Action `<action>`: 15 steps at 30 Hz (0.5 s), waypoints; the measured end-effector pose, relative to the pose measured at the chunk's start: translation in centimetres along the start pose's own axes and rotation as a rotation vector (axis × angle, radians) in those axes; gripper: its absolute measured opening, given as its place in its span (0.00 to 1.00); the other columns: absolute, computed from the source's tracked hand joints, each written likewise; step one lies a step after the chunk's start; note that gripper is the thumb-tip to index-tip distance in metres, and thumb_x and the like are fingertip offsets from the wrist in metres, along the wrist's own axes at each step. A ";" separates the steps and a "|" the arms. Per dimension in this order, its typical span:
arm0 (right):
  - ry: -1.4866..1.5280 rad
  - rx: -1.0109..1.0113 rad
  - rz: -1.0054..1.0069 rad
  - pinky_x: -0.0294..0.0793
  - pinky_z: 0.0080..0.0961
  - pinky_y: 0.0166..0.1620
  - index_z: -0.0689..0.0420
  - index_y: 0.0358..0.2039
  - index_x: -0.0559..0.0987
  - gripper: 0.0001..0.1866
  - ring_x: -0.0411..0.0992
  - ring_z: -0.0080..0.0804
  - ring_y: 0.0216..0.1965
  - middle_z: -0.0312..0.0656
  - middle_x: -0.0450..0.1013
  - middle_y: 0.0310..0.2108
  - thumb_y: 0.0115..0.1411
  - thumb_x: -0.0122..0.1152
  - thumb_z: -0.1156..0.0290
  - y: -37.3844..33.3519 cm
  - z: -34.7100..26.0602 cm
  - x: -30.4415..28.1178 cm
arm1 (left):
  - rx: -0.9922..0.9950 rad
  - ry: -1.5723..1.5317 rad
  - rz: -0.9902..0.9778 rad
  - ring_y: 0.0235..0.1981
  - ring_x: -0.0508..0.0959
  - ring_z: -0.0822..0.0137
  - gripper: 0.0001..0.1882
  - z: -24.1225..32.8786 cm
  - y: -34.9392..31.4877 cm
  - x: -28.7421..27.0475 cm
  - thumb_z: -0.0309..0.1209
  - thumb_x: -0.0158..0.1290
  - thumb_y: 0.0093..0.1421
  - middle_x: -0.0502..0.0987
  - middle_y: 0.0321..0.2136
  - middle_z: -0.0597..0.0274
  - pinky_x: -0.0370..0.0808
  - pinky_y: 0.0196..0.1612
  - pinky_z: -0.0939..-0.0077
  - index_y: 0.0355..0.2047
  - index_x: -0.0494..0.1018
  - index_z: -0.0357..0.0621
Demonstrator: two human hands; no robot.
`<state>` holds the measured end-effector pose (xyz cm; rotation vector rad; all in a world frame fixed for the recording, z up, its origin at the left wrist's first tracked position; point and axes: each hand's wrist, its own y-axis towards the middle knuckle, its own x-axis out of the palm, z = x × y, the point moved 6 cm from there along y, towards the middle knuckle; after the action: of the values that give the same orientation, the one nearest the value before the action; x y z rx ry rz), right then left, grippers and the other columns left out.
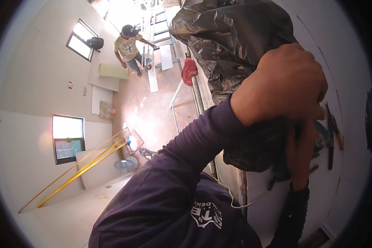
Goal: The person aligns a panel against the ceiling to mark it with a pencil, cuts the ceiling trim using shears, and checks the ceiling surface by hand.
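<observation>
A large crumpled black plastic bag (231, 37) hangs in front of a white wall panel (351, 82). My left hand (285, 82), on a purple-sleeved arm, is clenched on a fold of the bag at its middle. Just below it, my right hand (300, 155) reaches up under the bag's lower edge, in shadow, so its grip is unclear. A teal power tool (327, 138) with dark and orange parts lies against the panel right beside my right hand. A thin white cable (239, 203) loops below the bag.
Far below, a person in a yellow shirt and cap (128, 46) stands by a metal scaffold frame (161, 29). A red cloth (189, 70) hangs on a rail. Yellow poles (82, 165), a floor fan (124, 164) and boards lean near the windowed wall.
</observation>
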<state>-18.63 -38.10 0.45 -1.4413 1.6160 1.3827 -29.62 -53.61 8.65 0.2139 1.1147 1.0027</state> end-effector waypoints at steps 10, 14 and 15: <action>0.090 0.016 -0.040 0.68 0.50 0.61 0.66 0.63 0.73 0.20 0.72 0.64 0.58 0.62 0.74 0.57 0.74 0.57 0.73 0.3 -0.4 -0.3 | 0.079 0.023 0.112 0.42 0.85 0.52 0.14 0.1 -0.4 -0.1 0.48 0.71 0.47 0.86 0.30 0.60 0.83 0.45 0.59 0.27 0.89 0.54; 0.108 0.012 -0.028 0.68 0.50 0.63 0.66 0.63 0.73 0.21 0.72 0.63 0.60 0.61 0.74 0.58 0.73 0.56 0.73 0.2 -0.4 -0.3 | 0.049 0.045 0.000 0.45 0.85 0.52 0.18 0.1 -0.4 -0.2 0.51 0.66 0.54 0.86 0.34 0.57 0.81 0.53 0.57 0.34 0.90 0.52; 0.103 0.023 -0.046 0.67 0.49 0.64 0.66 0.64 0.72 0.21 0.72 0.63 0.61 0.62 0.74 0.59 0.73 0.56 0.73 0.2 -0.4 -0.2 | 0.046 0.045 0.003 0.45 0.85 0.52 0.18 0.2 -0.6 -0.4 0.51 0.66 0.54 0.86 0.34 0.57 0.81 0.53 0.57 0.34 0.90 0.52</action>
<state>-18.64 -38.40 0.82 -1.5491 1.6461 1.2789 -29.20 -54.16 8.65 0.2306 1.1795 0.9893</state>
